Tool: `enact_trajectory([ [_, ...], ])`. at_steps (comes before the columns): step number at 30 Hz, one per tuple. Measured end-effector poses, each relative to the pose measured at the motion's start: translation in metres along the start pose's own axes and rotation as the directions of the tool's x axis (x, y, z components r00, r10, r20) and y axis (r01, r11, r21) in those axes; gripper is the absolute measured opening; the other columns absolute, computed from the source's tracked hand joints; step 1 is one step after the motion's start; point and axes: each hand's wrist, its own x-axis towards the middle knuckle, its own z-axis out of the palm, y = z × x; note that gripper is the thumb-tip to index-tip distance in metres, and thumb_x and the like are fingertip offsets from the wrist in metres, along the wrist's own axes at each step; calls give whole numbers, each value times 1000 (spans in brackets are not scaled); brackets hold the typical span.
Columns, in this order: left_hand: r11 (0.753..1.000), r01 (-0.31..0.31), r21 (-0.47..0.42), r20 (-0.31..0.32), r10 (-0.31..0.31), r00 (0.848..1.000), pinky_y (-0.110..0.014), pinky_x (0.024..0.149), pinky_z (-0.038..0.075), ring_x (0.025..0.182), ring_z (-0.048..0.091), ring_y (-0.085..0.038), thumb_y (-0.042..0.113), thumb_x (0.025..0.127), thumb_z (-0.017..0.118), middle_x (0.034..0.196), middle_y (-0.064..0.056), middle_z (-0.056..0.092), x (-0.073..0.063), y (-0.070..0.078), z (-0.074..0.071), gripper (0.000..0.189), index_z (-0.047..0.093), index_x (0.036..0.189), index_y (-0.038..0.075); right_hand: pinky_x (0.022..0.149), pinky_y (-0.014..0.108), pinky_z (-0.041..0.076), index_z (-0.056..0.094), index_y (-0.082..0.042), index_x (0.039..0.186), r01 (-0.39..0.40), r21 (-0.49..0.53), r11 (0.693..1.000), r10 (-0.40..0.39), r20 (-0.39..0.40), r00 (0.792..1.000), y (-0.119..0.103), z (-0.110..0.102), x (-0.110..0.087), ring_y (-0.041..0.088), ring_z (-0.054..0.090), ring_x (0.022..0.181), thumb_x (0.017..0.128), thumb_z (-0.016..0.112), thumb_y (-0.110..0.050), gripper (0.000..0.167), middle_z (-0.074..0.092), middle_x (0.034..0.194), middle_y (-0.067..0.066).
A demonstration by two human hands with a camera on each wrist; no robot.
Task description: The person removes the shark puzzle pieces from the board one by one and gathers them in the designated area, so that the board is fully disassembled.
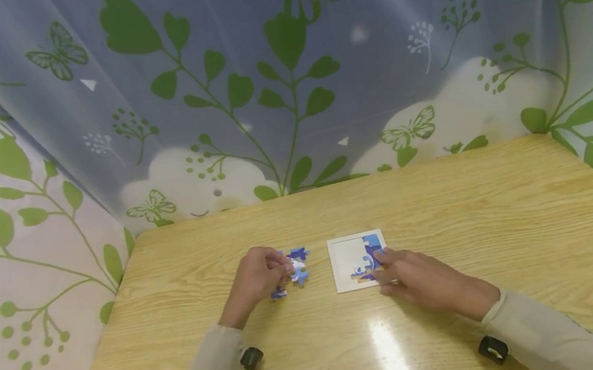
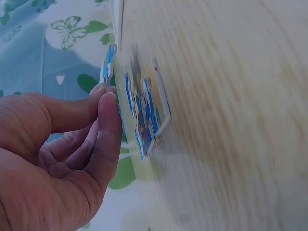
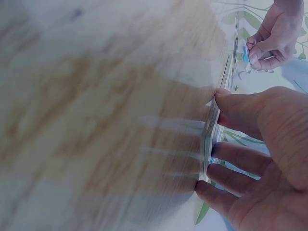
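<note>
My left hand (image 1: 260,275) pinches a small jigsaw piece (image 2: 108,65) between thumb and fingertips, and the piece stands up from them in the left wrist view. Beneath and around that hand lie several loose blue jigsaw pieces (image 1: 298,253). To the right is a square white puzzle tray (image 1: 345,286), its right side filled with joined blue and white pieces (image 1: 373,242) and its left side bare. My right hand (image 1: 424,277) rests at the tray's lower right corner, fingers extended. In the right wrist view, its thumb and fingertips touch the tray's edge.
Everything lies on a wood-grain table (image 1: 445,203). A patterned curtain (image 1: 243,123) with leaves and butterflies hangs along the back and sides. Each sleeved wrist carries a small black device (image 1: 252,358). Light glares off the table near the front.
</note>
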Motion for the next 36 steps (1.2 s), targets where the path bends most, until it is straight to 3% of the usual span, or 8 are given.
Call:
enact_trajectory([
  [18,989,-62,132,-34,67,997,-29,59,53,60,64,-12,11,87,81,72,1,69,2,1,1,8,76,82,7,100,56,47,72,2,118,-8,-4,1000,8,0,1000,-1,-1,0,49,54,126,94,72,-13,28,55,136,32],
  [25,981,-87,174,-51,97,994,-30,63,54,67,64,-12,10,86,81,76,0,71,3,2,0,6,77,84,6,99,56,48,73,3,117,6,-10,1000,-6,-11,1000,1,1,-1,50,55,124,93,73,-12,28,56,135,33],
  [36,986,-114,120,-17,116,993,-30,64,56,68,66,-12,10,87,80,80,-2,73,7,10,9,7,77,87,3,98,56,48,73,3,116,11,-12,1000,-11,-19,1000,1,1,0,50,56,123,92,74,-11,28,56,135,33],
])
